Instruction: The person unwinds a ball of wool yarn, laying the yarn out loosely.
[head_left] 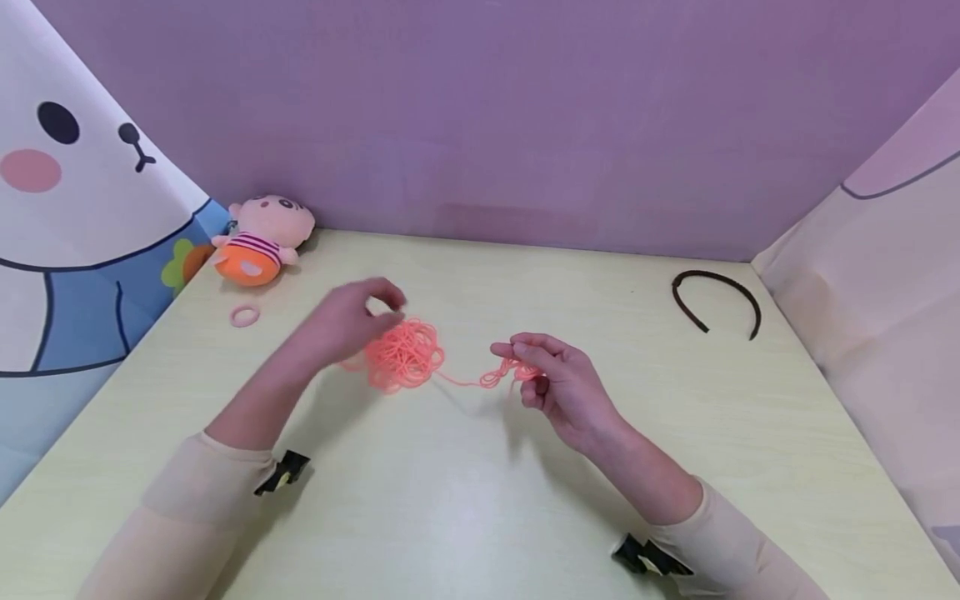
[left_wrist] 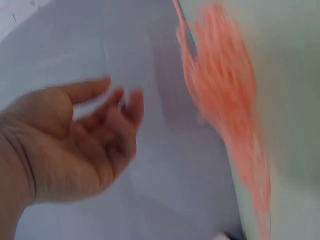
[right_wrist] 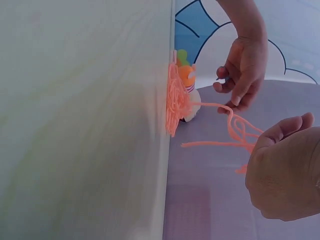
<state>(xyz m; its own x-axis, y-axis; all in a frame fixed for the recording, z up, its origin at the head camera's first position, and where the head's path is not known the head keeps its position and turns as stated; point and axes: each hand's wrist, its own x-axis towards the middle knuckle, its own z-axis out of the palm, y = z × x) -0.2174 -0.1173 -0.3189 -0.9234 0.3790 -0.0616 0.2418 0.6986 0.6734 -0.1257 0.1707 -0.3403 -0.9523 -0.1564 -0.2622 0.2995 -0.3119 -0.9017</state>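
Note:
A loose tangle of coral-pink yarn (head_left: 406, 355) lies on the pale table. Just above its upper left side hovers my left hand (head_left: 347, 322), thumb and fingers curved apart; the left wrist view shows this hand (left_wrist: 85, 137) with nothing between its fingers. My right hand (head_left: 567, 385) is raised to the right of the tangle and pinches a small looped bunch of the same yarn (head_left: 495, 377). One strand runs from that bunch back to the tangle. In the right wrist view, loops and a loose end of yarn (right_wrist: 215, 144) hang out of the right hand (right_wrist: 285, 172).
A plush toy (head_left: 258, 239) in a striped top sits at the table's back left corner, with a pink ring (head_left: 244, 316) in front of it. Toward the back right lies a dark headband (head_left: 720, 277). A purple backdrop (head_left: 525, 125) rises behind the table (head_left: 480, 517).

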